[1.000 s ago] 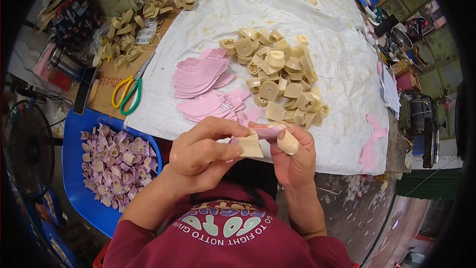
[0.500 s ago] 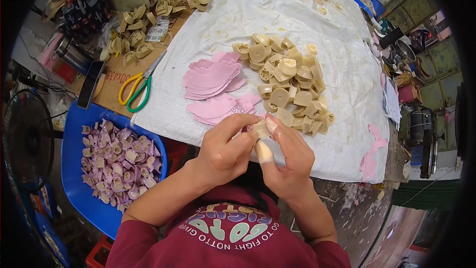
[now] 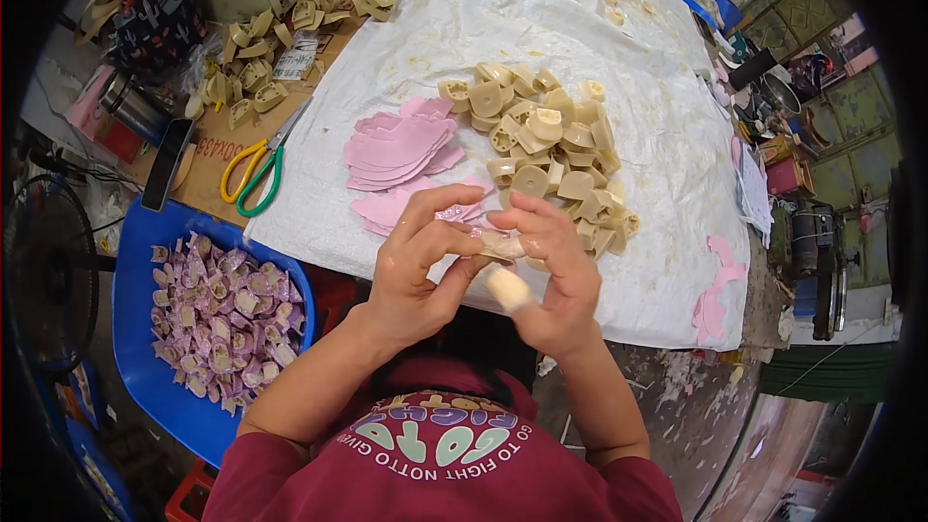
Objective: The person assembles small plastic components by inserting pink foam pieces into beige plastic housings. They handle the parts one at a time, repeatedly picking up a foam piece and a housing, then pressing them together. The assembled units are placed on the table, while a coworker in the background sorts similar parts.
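Observation:
In front of my chest, at the near edge of the table, both hands meet around a small beige shoe heel [image 3: 501, 245] with pink glittery covering showing on it. My left hand [image 3: 418, 256] pinches it from the left, thumb below and fingers above. From the right, my right hand [image 3: 556, 266] grips it with bent fingers; its thumb wears a pale yellow cover [image 3: 507, 287] and points in below. Fingers hide much of the heel. Just beyond lie stacked pink cut sheets [image 3: 398, 150] and, right of them, a heap of bare beige heels [image 3: 546, 135].
A blue basin [image 3: 135, 329] of pink-purple covered heels stands at left below the table. Scissors [image 3: 253, 174] with yellow and green handles lie on the table's left, near a phone [image 3: 168, 164]. Pink scraps [image 3: 713, 300] lie at right. A fan [image 3: 48, 271] stands far left.
My hands have shifted their grip on the heel: the left fingers have lifted and spread somewhat, and the right thumb has swung. The whole view has moved slightly.

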A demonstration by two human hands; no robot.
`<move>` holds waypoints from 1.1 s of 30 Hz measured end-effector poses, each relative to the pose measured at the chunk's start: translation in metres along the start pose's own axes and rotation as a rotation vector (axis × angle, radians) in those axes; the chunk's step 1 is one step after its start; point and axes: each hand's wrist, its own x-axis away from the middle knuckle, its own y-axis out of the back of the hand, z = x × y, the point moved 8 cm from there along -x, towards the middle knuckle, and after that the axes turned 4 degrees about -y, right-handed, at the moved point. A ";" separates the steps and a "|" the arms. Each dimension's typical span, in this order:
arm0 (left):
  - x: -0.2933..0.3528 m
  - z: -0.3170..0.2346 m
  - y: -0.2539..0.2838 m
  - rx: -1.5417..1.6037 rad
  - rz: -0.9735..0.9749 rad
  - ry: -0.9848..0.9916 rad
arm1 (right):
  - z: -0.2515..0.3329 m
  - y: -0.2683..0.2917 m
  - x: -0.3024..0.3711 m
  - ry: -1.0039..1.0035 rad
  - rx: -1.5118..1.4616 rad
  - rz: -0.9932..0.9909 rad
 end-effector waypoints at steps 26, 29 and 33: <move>0.014 0.028 -0.017 0.537 -0.059 0.535 | -0.028 -0.001 0.006 -0.246 -0.179 0.060; 0.016 0.033 -0.018 0.449 -0.020 0.501 | -0.032 0.001 0.008 -0.224 -0.118 0.021; 0.004 0.018 -0.010 0.016 0.131 0.307 | -0.039 -0.001 0.007 -0.266 -0.117 0.087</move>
